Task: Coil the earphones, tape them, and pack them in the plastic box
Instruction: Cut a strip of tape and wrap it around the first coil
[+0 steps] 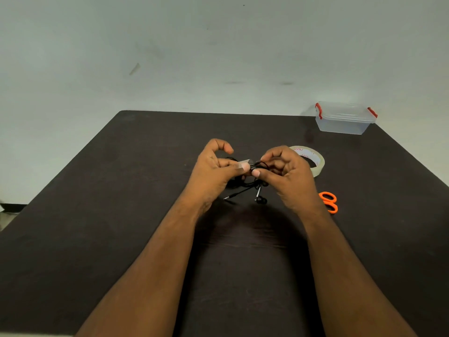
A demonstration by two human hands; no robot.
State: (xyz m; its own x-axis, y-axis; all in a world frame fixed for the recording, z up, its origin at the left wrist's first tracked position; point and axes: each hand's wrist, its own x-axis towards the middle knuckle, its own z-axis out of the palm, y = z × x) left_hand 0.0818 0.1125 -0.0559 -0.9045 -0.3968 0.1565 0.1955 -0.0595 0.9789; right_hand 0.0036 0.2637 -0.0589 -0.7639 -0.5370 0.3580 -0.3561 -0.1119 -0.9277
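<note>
Partly, both hands (250, 171) hide the earphones (252, 184)

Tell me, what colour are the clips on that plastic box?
Red, on the clear plastic box, seen in the head view.

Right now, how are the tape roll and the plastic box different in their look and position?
The tape roll is a flat ring, pale with red print, lying close behind the right hand; the plastic box is a clear rectangular tub with red latches, standing at the far right edge of the table. The roll is partly hidden by the hand; the box is fully in view, lid on. Both rest on the table, untouched.
</note>
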